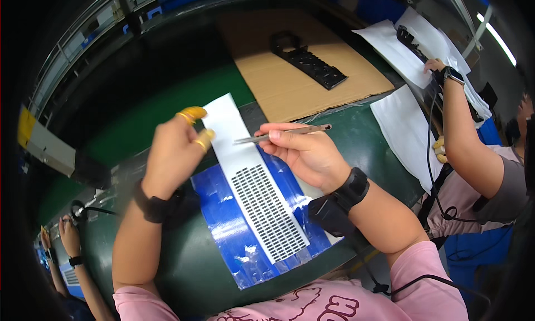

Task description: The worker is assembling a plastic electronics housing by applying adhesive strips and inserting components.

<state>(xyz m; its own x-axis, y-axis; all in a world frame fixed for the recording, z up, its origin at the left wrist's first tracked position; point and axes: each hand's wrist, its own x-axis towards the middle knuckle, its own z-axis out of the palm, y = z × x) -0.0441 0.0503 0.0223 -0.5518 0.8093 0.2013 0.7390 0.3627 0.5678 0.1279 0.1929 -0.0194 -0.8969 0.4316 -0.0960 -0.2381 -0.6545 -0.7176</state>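
A long white sheet lies aslant in front of me, its near half covered by rows of small black rectangular stickers. Under it is a shiny blue panel with clear film on it. My right hand grips metal tweezers, whose tips point left over the blank far part of the sheet. Yellow finger cots cover the thumb and forefinger of my left hand, which is at the sheet's upper left edge. That thumb and forefinger are apart, and the hand is slightly blurred.
Beyond the sheet, a black plastic part rests on brown cardboard atop the green table. At right a co-worker's hand touches another black part by white foam sheets. Another person's hands are at far left.
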